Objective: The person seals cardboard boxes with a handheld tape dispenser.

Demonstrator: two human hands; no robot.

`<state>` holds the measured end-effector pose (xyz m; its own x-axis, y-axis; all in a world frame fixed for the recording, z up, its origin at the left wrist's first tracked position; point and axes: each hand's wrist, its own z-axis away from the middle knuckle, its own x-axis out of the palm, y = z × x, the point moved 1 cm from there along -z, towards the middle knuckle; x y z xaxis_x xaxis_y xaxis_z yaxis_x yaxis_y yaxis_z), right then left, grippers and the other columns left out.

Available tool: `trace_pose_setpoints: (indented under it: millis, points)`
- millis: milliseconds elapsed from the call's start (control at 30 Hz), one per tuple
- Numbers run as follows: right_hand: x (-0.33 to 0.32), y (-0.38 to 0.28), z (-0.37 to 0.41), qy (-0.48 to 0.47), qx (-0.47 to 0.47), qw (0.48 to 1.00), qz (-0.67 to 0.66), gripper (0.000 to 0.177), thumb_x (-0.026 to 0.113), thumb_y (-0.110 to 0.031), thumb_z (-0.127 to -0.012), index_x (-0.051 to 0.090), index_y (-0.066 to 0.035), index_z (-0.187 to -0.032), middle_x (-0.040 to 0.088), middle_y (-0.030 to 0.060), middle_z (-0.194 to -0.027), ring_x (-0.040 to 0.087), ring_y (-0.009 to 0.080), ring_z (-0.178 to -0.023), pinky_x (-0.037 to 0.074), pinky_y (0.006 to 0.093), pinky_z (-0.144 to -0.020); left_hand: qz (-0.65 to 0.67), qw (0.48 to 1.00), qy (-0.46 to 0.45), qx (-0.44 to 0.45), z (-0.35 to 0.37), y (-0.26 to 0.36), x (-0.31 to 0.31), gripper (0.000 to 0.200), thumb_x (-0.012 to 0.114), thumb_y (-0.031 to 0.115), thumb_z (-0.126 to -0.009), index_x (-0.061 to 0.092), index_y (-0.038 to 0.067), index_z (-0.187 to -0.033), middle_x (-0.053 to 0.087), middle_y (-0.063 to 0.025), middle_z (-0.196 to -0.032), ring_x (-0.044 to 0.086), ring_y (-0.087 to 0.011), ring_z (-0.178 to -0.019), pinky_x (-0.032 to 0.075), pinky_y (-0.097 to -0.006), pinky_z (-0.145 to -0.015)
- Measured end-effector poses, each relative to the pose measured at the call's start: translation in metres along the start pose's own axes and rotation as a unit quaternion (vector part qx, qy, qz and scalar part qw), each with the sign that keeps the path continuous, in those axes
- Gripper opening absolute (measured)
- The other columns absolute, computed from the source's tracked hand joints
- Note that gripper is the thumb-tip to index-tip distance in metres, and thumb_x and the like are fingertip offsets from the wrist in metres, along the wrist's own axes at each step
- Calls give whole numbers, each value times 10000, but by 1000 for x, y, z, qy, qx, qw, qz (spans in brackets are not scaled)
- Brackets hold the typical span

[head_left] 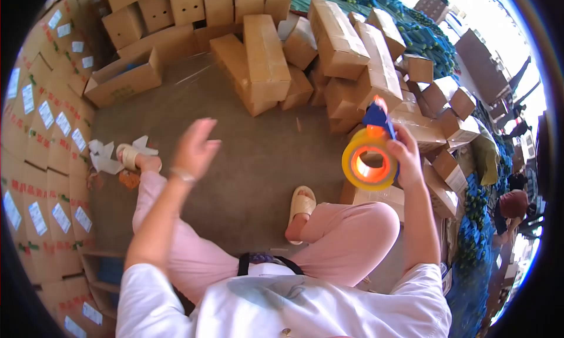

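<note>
My right hand [406,156] is wrapped round the side of a tape dispenser [378,119] with a blue and orange head. A large roll of yellow tape [355,172] on an orange core sits on the dispenser, its round face turned towards me. On the left, my left hand [198,148] is raised over the floor, fingers apart and slightly blurred, with nothing in it. The two hands are well apart, above my knees.
Labelled cartons [47,138] are stacked as a wall at the left. An open box [124,78] lies beyond my left hand. Closed cartons [267,62] are piled ahead and right. White paper scraps [104,157] lie by my left foot. A person [512,204] is at the far right.
</note>
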<state>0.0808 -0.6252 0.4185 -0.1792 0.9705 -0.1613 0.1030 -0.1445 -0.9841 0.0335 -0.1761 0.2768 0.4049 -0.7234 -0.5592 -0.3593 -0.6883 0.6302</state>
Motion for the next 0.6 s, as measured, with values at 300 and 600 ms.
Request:
trace_pose_setpoints:
  millis: [300, 600]
  points:
    - [-18, 85, 7, -20, -19, 993, 117, 505, 654, -197, -882, 486, 39, -1296, 575, 71, -1127, 545, 155, -999, 442, 293, -897, -262, 549, -213, -765, 406, -8, -274, 998, 544, 735, -794, 278, 80, -1498, 373, -202, -1489, 384, -371, -1359, 310, -443, -1118]
    - [19, 65, -6, -37, -17, 987, 153, 412, 599, -263, -932, 546, -7, -1250, 584, 47, -1101, 540, 139, -1005, 418, 284, -911, -341, 711, -133, -601, 430, -10, -171, 678, 483, 658, -866, 643, 101, -1217, 564, -153, -1316, 473, -370, -1251, 346, -468, -1052]
